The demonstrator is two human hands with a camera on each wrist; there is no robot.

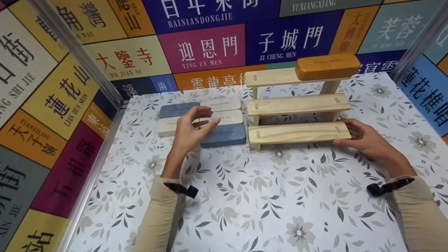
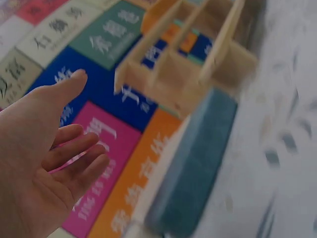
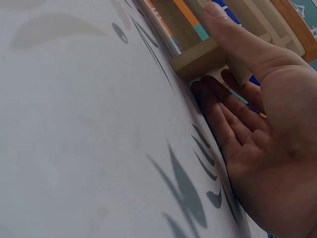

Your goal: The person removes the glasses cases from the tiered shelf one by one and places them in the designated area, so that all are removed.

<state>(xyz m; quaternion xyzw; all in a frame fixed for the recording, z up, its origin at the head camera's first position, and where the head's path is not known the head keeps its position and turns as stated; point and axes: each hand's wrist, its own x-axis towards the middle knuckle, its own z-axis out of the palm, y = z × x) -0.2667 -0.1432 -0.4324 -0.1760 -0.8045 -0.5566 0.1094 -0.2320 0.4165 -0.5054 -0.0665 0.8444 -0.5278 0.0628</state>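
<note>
A three-step wooden display stand [image 1: 297,133] stands on the cloth-covered table. My right hand [image 1: 365,138] holds the right end of its lowest step, thumb in front and fingers around the end. In the right wrist view the right hand [image 3: 257,119] is low against the table by the wooden end. Over a group of flat, rounded blocks my left hand [image 1: 192,127] hovers with nothing in it, thumb apart from the loosely bent fingers. The group has blue blocks [image 1: 224,134] and whitish blocks [image 1: 222,104]; the hand partly covers some. An orange block [image 1: 327,66] lies on the top step.
Upright panels [image 1: 203,47] with coloured Chinese street-name signs enclose the table at the back and sides. A white tablecloth [image 1: 238,210] with grey leaves and flowers covers the top. Black straps with small cameras [image 1: 187,190] sit on both wrists.
</note>
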